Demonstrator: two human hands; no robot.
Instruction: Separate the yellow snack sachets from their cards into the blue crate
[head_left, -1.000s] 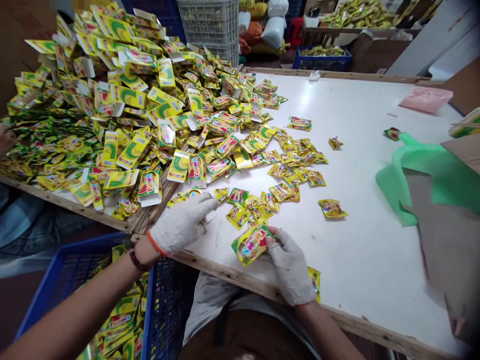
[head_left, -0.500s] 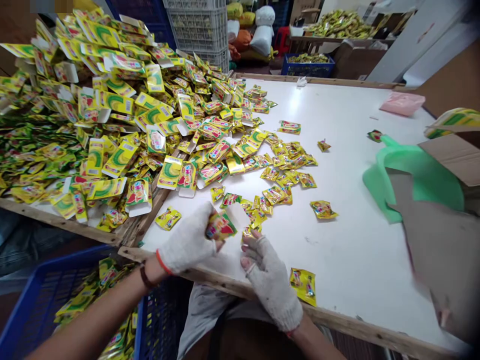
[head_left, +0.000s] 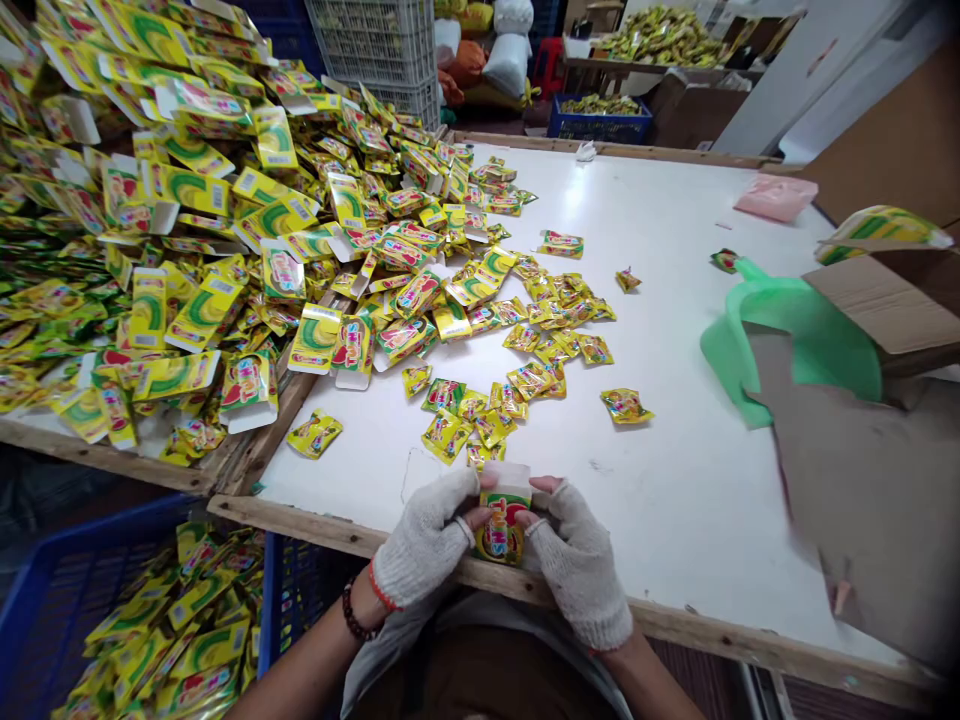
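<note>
A small yellow-and-green carton is pinched from both sides over the wooden near edge of the white worktable, left of that edge's middle. Its left side is gripped between the thumb and fingers of the gloved left hand, its right side between those of the gloved right hand. Its printed face is turned up, and its white open end is pointed toward the far edge. Whether anything is held inside cannot be told.

Just beyond the open end, a loose cluster of shiny candy sachets is spread toward the table's centre. One lone sachet is left near the left edge, and another is set apart right of the cluster. The left edge is partly buried under a big heap of cartons, by which the adjoining table is also covered.

Toward the right edge, a green dustpan is partly covered by torn cardboard. A pink packet is placed near the far right corner, and a crumpled white scrap at the far edge. Below the near left corner, more cartons are held in a blue crate.
</note>
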